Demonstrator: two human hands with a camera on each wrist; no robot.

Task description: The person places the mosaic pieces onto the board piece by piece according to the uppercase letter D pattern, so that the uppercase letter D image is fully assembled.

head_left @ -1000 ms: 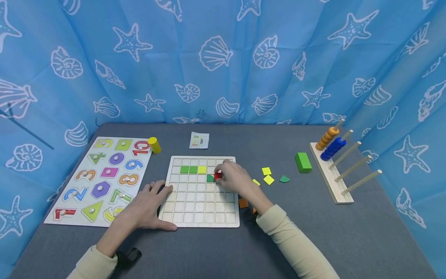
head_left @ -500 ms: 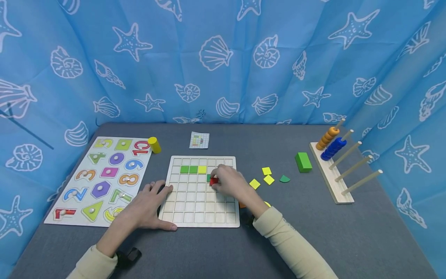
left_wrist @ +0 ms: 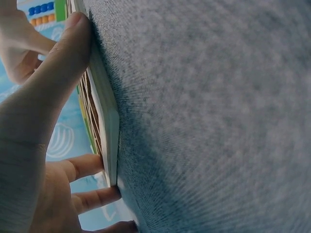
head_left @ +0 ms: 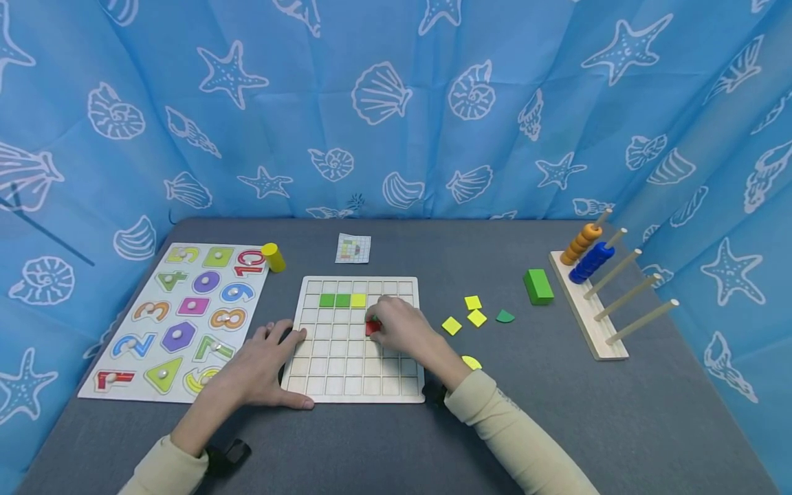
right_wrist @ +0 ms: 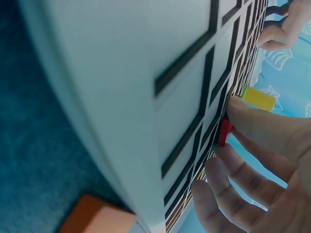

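Note:
A pale gridded board (head_left: pixel 339 399) lies at the middle of the table. Two green squares (head_left: pixel 335 300) and a yellow square (head_left: pixel 358 300) sit side by side in one of its upper rows. My right hand (head_left: pixel 405 328) pinches a red piece (head_left: pixel 372 328) at the board, right of centre; the right wrist view shows the red piece (right_wrist: pixel 224 131) between thumb and fingers. A sliver of green shows beside it, mostly hidden. My left hand (head_left: pixel 262 368) rests at the board's left edge, thumb and fingers spread against the rim, as the left wrist view also shows.
Right of the board lie yellow squares (head_left: pixel 476 318), a green curved piece (head_left: pixel 504 316), a yellow curved piece (head_left: pixel 471 361) and a green block (head_left: pixel 539 287). A peg stand (head_left: pixel 609 350) is farther right. The number puzzle (head_left: pixel 204 298), yellow cylinder (head_left: pixel 273 258) and small printed card (head_left: pixel 353 248) are left and behind.
My right hand has moved slightly left and toward me over the board with the red piece, which now sits beside the green piece's near side. The left hand has stayed in place.

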